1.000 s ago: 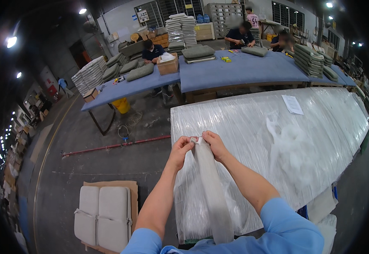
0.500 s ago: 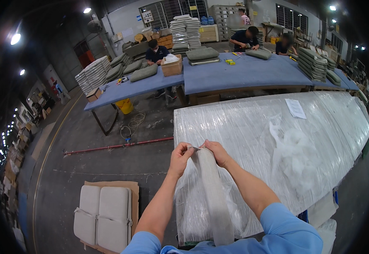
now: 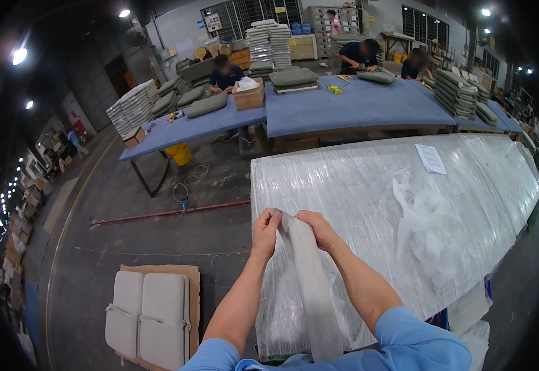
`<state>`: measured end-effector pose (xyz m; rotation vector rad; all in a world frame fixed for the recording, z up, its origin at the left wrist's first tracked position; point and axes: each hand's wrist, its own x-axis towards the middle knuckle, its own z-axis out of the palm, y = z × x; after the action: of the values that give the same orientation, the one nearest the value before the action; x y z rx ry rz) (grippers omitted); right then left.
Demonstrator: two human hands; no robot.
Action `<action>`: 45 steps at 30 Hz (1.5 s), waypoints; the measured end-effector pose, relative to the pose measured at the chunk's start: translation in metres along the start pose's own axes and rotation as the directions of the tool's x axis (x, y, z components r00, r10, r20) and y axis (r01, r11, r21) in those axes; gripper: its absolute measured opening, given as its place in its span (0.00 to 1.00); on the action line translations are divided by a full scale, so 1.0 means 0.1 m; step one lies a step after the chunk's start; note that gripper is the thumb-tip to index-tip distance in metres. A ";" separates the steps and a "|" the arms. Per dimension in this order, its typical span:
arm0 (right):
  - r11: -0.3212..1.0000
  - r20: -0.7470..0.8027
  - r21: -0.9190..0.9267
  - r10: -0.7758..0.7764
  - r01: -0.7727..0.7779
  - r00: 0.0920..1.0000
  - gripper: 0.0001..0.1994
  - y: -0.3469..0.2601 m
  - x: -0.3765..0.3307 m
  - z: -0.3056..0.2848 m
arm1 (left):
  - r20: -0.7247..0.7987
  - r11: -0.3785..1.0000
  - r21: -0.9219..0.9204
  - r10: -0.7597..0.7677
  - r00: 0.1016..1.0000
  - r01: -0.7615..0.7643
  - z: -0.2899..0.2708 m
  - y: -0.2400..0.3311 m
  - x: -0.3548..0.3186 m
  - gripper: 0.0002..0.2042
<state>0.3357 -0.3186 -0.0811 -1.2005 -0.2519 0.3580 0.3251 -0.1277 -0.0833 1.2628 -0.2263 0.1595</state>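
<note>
A long light-grey fabric cushion (image 3: pixel 311 281) stands on its narrow edge, running from my body to both hands. At its far end my left hand (image 3: pixel 264 235) is closed, pinching a strip of grey fabric that looks like a cushion tie. My right hand (image 3: pixel 319 230) grips the far right corner of the cushion between thumb and fingers. Between the hands the strip stretches to the cushion's end. Under the cushion lies a large plastic-wrapped surface (image 3: pixel 343 179).
On the floor at left, tied light-grey cushions (image 3: pixel 164 312) lie on cardboard (image 3: pixel 195 284). Crumpled white wrap (image 3: pixel 433 235) and a paper sheet (image 3: pixel 431 159) rest on the wrapped surface. Beyond are blue-topped tables (image 3: pixel 356 108), cushion stacks and several people. A red pipe (image 3: pixel 158 214) crosses the floor.
My left hand has drawn slightly left, away from my right hand, and the strip between them shows more. My right hand stays on the cushion's corner.
</note>
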 end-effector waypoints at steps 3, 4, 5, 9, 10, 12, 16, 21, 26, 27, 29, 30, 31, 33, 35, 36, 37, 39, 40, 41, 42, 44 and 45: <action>1.000 -0.045 0.004 0.024 -0.023 0.999 0.20 0.02 -0.03 -0.01 | -0.038 1.000 -0.010 0.029 0.999 -0.030 0.05 -0.02 0.05 0.08; 0.999 -0.067 0.018 0.045 -0.044 0.997 0.21 0.03 -0.05 0.01 | -0.070 1.000 -0.003 0.027 0.997 -0.027 0.07 -0.02 0.06 0.08; 0.999 -0.079 0.026 0.050 -0.048 0.996 0.21 0.03 -0.06 0.04 | -0.102 1.000 0.004 0.025 0.994 -0.025 0.10 -0.02 0.06 0.08; 0.999 -0.151 0.041 0.038 -0.032 0.988 0.24 0.06 -0.11 0.07 | -0.169 0.989 0.141 0.071 0.983 -0.047 0.28 0.02 0.16 0.08; 0.999 -0.174 0.041 0.029 -0.022 0.984 0.25 0.07 -0.12 0.07 | -0.194 0.985 0.164 0.087 0.977 -0.055 0.35 0.02 0.18 0.09; 1.000 -0.219 0.026 0.010 -0.005 0.976 0.25 0.08 -0.13 0.10 | -0.263 0.972 0.232 0.109 0.959 -0.047 0.43 0.05 0.25 0.10; 0.999 -0.271 0.009 -0.030 0.033 0.962 0.25 0.07 -0.13 0.19 | -0.324 0.896 0.425 0.285 0.902 -0.130 0.48 0.11 0.45 0.15; 0.991 -0.335 -0.094 -0.125 0.098 0.934 0.21 0.12 -0.12 0.19 | -0.269 0.773 0.601 0.433 0.860 -0.201 0.51 0.07 0.61 0.20; 0.980 -0.397 -0.118 -0.192 0.158 0.897 0.19 0.16 -0.12 0.18 | -0.279 0.765 0.635 0.361 0.890 -0.111 0.60 0.00 0.69 0.22; 0.974 -0.405 -0.135 -0.220 0.180 0.887 0.20 0.17 -0.13 0.16 | -0.270 0.764 0.634 0.360 0.893 -0.116 0.61 -0.03 0.70 0.22; 0.971 -0.419 -0.140 -0.238 0.196 0.876 0.20 0.20 -0.16 0.14 | -0.250 0.765 0.632 0.355 0.901 -0.125 0.63 -0.09 0.71 0.22; 0.977 -0.409 -0.110 -0.214 0.185 0.887 0.20 0.18 -0.17 0.25 | -0.273 0.764 0.638 0.341 0.899 -0.097 0.53 -0.13 0.70 0.23; 0.978 -0.405 -0.094 -0.209 0.187 0.890 0.20 0.17 -0.18 0.27 | -0.284 0.769 0.633 0.336 0.898 -0.088 0.51 -0.13 0.72 0.23; 0.974 -0.403 -0.138 -0.219 0.177 0.889 0.19 0.15 -0.17 0.27 | -0.320 0.778 0.625 0.334 0.887 -0.067 0.50 -0.13 0.73 0.23; 0.974 -0.411 -0.157 -0.216 0.165 0.886 0.18 0.13 -0.16 0.22 | -0.369 0.784 0.619 0.339 0.865 -0.043 0.57 -0.15 0.71 0.24; 0.976 -0.408 -0.148 -0.206 0.158 0.890 0.18 0.12 -0.14 0.24 | -0.367 0.801 0.597 0.314 0.875 -0.037 0.55 -0.14 0.71 0.24; 0.979 -0.401 -0.143 -0.194 0.149 0.895 0.17 0.11 -0.13 0.24 | -0.368 0.820 0.572 0.289 0.884 -0.030 0.54 -0.14 0.70 0.25; 0.990 -0.337 -0.074 -0.135 0.117 0.932 0.17 0.07 -0.16 0.15 | -0.336 0.840 0.542 0.171 0.926 0.041 0.50 -0.13 0.66 0.30; 0.994 -0.306 -0.042 -0.105 0.097 0.946 0.18 0.05 -0.16 0.09 | -0.290 0.858 0.511 0.122 0.949 0.046 0.45 -0.11 0.66 0.31; 0.997 -0.292 0.025 -0.058 0.068 0.955 0.18 0.04 -0.12 0.06 | -0.242 0.875 0.482 0.075 0.967 0.052 0.34 -0.05 0.66 0.32; 0.996 -0.286 0.087 -0.009 0.035 0.958 0.19 -0.01 -0.09 0.00 | -0.184 0.892 0.447 0.023 0.983 0.063 0.27 -0.04 0.63 0.33; 0.993 -0.265 0.097 0.086 -0.062 0.960 0.20 -0.12 -0.06 -0.16 | -0.061 0.946 0.254 -0.193 0.979 0.202 0.15 -0.02 0.52 0.34; 0.992 -0.245 0.042 0.124 -0.118 0.961 0.21 -0.21 -0.04 -0.23 | 0.015 0.946 0.167 -0.283 0.959 0.277 0.12 0.00 0.45 0.35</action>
<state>0.3433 -0.3465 -0.0694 -1.2237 0.0434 0.3127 0.3675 -0.1395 -0.0686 1.4476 -0.0656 -0.0934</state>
